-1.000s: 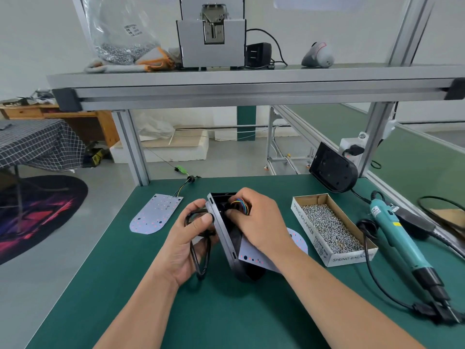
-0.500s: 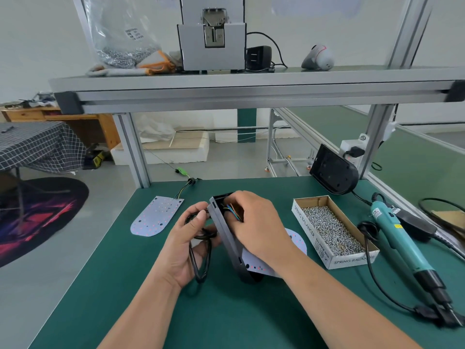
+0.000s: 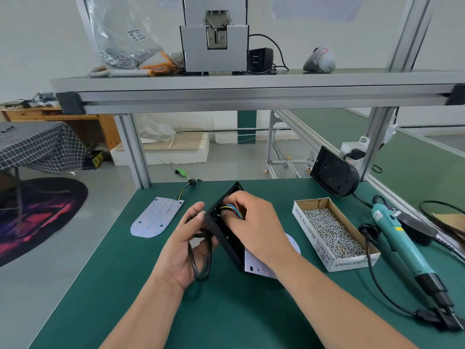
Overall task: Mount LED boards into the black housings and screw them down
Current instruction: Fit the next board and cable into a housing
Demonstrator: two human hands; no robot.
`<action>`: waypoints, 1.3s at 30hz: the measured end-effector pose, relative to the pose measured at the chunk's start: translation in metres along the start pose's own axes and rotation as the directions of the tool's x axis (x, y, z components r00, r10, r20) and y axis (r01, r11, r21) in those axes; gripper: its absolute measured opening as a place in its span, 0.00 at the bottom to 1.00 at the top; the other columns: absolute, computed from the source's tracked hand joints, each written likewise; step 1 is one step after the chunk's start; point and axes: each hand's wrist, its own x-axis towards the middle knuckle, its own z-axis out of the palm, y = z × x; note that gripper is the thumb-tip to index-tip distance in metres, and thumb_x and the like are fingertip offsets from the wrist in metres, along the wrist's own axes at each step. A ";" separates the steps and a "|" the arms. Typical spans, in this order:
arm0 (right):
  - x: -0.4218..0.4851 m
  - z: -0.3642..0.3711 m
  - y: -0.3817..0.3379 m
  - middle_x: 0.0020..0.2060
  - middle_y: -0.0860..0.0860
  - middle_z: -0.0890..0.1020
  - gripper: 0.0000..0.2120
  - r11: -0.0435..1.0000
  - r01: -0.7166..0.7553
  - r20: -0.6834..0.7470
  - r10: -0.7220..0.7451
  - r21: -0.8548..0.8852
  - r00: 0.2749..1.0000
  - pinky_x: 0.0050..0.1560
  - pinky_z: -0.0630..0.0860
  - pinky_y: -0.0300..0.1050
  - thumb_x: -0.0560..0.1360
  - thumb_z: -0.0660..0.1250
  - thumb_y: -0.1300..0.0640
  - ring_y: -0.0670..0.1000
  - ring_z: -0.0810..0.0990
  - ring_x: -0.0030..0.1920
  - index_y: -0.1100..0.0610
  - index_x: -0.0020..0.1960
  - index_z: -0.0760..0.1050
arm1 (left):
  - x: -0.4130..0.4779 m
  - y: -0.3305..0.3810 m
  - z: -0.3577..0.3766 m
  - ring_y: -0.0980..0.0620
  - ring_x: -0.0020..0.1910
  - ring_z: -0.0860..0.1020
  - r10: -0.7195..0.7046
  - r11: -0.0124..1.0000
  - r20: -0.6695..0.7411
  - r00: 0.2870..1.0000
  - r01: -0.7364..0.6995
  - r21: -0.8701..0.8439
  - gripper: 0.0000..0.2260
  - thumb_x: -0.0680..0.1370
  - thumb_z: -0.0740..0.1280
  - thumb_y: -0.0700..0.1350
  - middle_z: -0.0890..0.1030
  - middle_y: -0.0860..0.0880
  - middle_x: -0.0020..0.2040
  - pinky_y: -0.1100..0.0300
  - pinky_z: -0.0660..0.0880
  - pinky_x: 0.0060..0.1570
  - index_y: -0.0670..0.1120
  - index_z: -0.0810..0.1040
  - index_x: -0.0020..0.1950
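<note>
We are at a bench (image 3: pixel 226 311) topped with a green mat and framed in aluminium posts. A shelf (image 3: pixel 251 81) crosses above it and carries a grey machine (image 3: pixel 214 34), a clear plastic bag (image 3: pixel 125 34) and a black plug-in adapter (image 3: pixel 260 59). Past the bench lies grey floor with a dark rug (image 3: pixel 37 217) and a table under a checked cloth (image 3: pixel 37 147).

Our left hand (image 3: pixel 186 250) grips the black housing (image 3: pixel 224 238) with its thumb on the rim, and a loop of black cable (image 3: pixel 201 258) lies across the palm. The housing is held tilted just above the mat at the middle of the bench. Our right hand (image 3: pixel 259 230) reaches into its open side, fingers curled and pinching the coloured wires (image 3: pixel 235 210). One LED board (image 3: pixel 261 267) lies flat under that wrist. Another LED board (image 3: pixel 156 217) lies well apart to the left, its leads trailing off the far edge. A second housing (image 3: pixel 334 172) leans against the right post.

Compared with a second ago, the held housing has turned. Its far corner now leans to the right and more of its inside faces us. Both hands keep their holds.

The open cardboard box (image 3: pixel 314 238) on the right is full of small silver screws (image 3: pixel 332 233). A teal electric screwdriver (image 3: pixel 400 243) lies just beside it. The bag on the shelf holds a heap of small metal parts.
</note>
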 end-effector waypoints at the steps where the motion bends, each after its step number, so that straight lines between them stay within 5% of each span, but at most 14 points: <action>1: -0.001 0.002 0.000 0.43 0.43 0.86 0.07 1.000 -0.006 -0.007 0.007 0.016 1.000 0.50 0.78 0.44 0.77 0.71 0.59 0.46 0.84 0.47 0.49 0.52 0.83 | 0.000 0.000 0.001 0.49 0.45 0.86 0.000 0.999 -0.014 1.000 0.000 -0.041 0.18 0.73 0.73 0.39 0.86 0.44 0.51 0.55 0.85 0.46 0.48 0.83 0.62; 4: 0.000 0.004 0.001 0.45 0.38 0.86 0.08 0.996 -0.016 -0.033 0.019 0.088 0.999 0.48 0.76 0.33 0.78 0.72 0.60 0.40 0.84 0.49 0.48 0.53 0.83 | 0.001 -0.003 0.005 0.47 0.49 0.86 -0.022 0.997 -0.023 1.000 0.020 -0.075 0.22 0.72 0.73 0.38 0.85 0.41 0.55 0.55 0.85 0.51 0.40 0.81 0.66; 9: 0.001 0.003 0.002 0.44 0.35 0.84 0.08 0.998 -0.018 -0.051 0.021 0.062 0.998 0.47 0.73 0.29 0.77 0.73 0.59 0.39 0.83 0.48 0.45 0.50 0.80 | 0.000 -0.010 0.012 0.43 0.52 0.86 -0.019 1.000 0.050 0.999 0.018 0.019 0.12 0.70 0.76 0.39 0.85 0.37 0.55 0.48 0.82 0.61 0.39 0.87 0.53; 14: 0.001 0.005 0.001 0.40 0.44 0.85 0.07 0.998 -0.021 -0.062 0.025 0.058 0.998 0.46 0.78 0.42 0.76 0.73 0.60 0.47 0.83 0.43 0.48 0.48 0.82 | -0.003 -0.012 0.015 0.47 0.44 0.86 -0.004 0.998 0.032 0.999 0.002 0.065 0.09 0.74 0.74 0.42 0.86 0.42 0.48 0.53 0.85 0.49 0.42 0.89 0.51; 17: 0.002 0.003 0.001 0.39 0.46 0.85 0.06 0.999 -0.012 -0.063 0.015 0.041 0.998 0.47 0.79 0.49 0.75 0.71 0.61 0.50 0.83 0.43 0.51 0.46 0.83 | -0.004 -0.016 0.015 0.44 0.47 0.86 -0.052 0.999 -0.027 0.998 0.051 -0.018 0.11 0.80 0.70 0.45 0.86 0.39 0.49 0.51 0.84 0.51 0.38 0.88 0.51; 22: -0.002 0.009 -0.001 0.36 0.45 0.82 0.05 0.998 0.029 -0.017 -0.030 -0.053 0.999 0.45 0.78 0.49 0.75 0.70 0.59 0.47 0.80 0.40 0.51 0.42 0.81 | -0.001 -0.012 0.013 0.43 0.54 0.86 -0.019 0.999 0.002 1.000 0.019 -0.032 0.10 0.80 0.71 0.45 0.85 0.37 0.57 0.51 0.84 0.55 0.40 0.86 0.55; 27: 0.001 0.003 0.000 0.40 0.47 0.83 0.05 0.990 0.082 0.087 -0.072 -0.115 0.994 0.48 0.77 0.48 0.77 0.68 0.58 0.48 0.80 0.44 0.52 0.46 0.83 | 0.001 -0.011 0.008 0.45 0.52 0.87 0.019 1.000 -0.030 0.999 -0.019 0.001 0.09 0.80 0.70 0.42 0.86 0.37 0.54 0.55 0.84 0.50 0.38 0.88 0.54; 30: 0.002 -0.001 0.004 0.41 0.41 0.84 0.04 0.997 0.041 0.022 -0.040 -0.064 0.999 0.44 0.76 0.36 0.77 0.71 0.57 0.42 0.82 0.45 0.49 0.49 0.82 | 0.000 -0.011 0.014 0.45 0.51 0.87 0.033 0.999 -0.024 0.999 -0.032 0.016 0.10 0.78 0.72 0.42 0.86 0.37 0.54 0.55 0.84 0.51 0.37 0.87 0.54; 33: 0.004 0.000 0.009 0.38 0.40 0.84 0.05 0.997 -0.051 -0.016 0.052 0.056 0.999 0.38 0.72 0.31 0.76 0.75 0.55 0.40 0.81 0.39 0.47 0.46 0.80 | 0.000 -0.010 0.016 0.42 0.55 0.85 0.045 0.999 -0.028 0.999 -0.044 0.026 0.18 0.79 0.71 0.41 0.82 0.32 0.60 0.53 0.84 0.57 0.32 0.79 0.65; 39: 0.006 0.001 0.013 0.35 0.57 0.81 0.08 0.980 -0.068 0.168 0.036 0.188 0.985 0.38 0.71 0.46 0.76 0.71 0.51 0.45 0.72 0.35 0.55 0.45 0.82 | 0.001 -0.013 0.014 0.44 0.51 0.84 0.089 0.995 -0.040 0.995 -0.087 0.058 0.20 0.77 0.72 0.41 0.82 0.34 0.56 0.54 0.84 0.56 0.32 0.78 0.65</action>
